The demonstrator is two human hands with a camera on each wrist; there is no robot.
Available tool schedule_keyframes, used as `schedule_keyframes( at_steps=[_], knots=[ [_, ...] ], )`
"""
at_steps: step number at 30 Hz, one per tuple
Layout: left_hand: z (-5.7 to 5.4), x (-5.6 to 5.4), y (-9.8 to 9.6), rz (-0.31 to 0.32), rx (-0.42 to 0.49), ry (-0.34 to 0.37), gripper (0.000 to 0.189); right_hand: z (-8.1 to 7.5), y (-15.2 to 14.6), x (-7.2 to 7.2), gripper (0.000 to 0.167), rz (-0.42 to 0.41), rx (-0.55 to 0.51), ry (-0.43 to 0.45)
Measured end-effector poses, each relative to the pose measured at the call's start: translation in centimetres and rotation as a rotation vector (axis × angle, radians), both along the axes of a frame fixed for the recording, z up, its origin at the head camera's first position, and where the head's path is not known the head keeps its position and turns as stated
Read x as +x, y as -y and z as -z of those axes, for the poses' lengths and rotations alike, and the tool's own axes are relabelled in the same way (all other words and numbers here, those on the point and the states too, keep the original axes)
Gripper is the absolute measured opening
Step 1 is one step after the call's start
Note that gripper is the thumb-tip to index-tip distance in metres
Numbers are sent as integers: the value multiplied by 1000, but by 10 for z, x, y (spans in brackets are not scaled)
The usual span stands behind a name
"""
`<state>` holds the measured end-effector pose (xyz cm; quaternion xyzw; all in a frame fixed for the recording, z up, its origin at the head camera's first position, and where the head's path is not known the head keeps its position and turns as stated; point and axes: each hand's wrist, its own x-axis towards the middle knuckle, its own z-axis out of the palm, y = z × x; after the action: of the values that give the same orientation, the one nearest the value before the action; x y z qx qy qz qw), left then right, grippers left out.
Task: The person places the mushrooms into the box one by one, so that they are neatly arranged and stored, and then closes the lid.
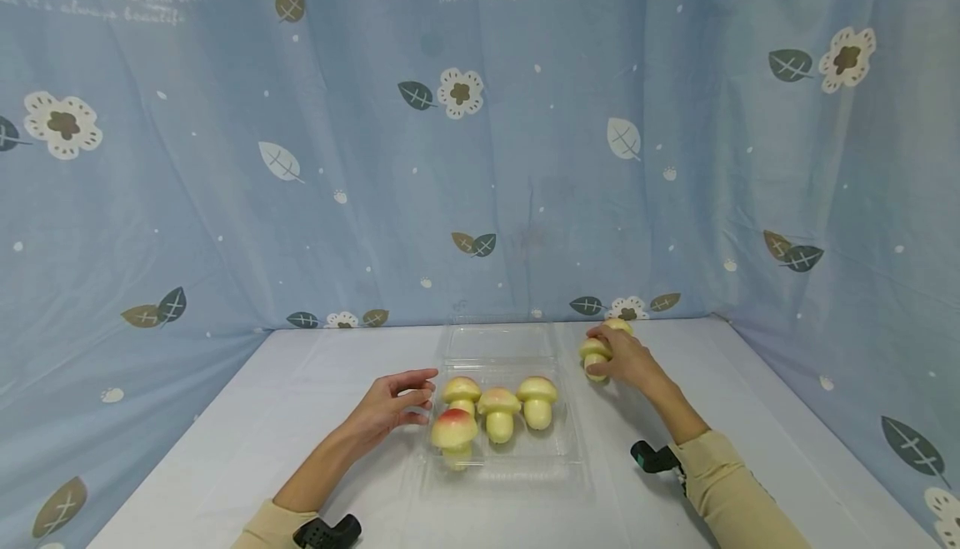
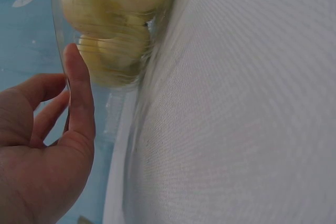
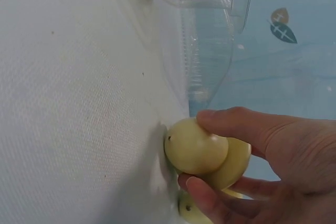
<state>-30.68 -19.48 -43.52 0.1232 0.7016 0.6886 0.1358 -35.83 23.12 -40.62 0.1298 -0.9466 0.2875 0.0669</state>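
My right hand (image 1: 626,357) grips a pale yellow toy mushroom (image 3: 195,146) on the table's right side, thumb on one side and fingers on the other. A second toy mushroom (image 1: 619,326) lies just behind it, partly hidden by that hand. To the left, a clear plastic clamshell box (image 1: 551,449) stands with its lid folded back. Several toy mushrooms (image 1: 537,403) sit in it, including a red-topped one (image 1: 453,430) at the front left. My left hand (image 1: 382,407) is at the box's left edge with fingers loosely spread, fingertips by the rim in the left wrist view.
The box's transparent lid (image 1: 501,342) lies toward the back. A white cloth covers the table (image 1: 300,416). Behind and at both sides hangs a blue curtain (image 1: 525,157) with leaf and flower prints. Each wrist wears a dark camera mount (image 1: 655,457).
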Motion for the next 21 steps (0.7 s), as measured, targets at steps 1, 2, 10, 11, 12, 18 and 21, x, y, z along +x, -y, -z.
schedule_keyframes(
  at_steps=[1, 2, 10, 11, 12, 18, 21],
  knots=[
    [0, 0, 0, -1, -1, -1, 60, 0, 0, 0, 59, 1, -1, 1],
    [0, 0, 0, -2, -1, -2, 60, 0, 0, 0, 58, 2, -2, 1],
    [-2, 2, -1, 3, 1, -1, 59, -1, 0, 0, 59, 7, 2, 6],
    [-2, 2, -1, 4, 1, -1, 59, -1, 0, 1, 59, 8, 1, 4],
    [-2, 2, -1, 4, 1, -1, 59, -2, 0, 1, 59, 7, 3, 1],
    [-2, 2, -1, -1, -7, 0, 59, -10, 3, 4, 60, -4, 17, -44],
    [-2, 1, -1, -1, -8, -2, 58, -14, 4, 6, 59, -17, 15, -66]
  ],
)
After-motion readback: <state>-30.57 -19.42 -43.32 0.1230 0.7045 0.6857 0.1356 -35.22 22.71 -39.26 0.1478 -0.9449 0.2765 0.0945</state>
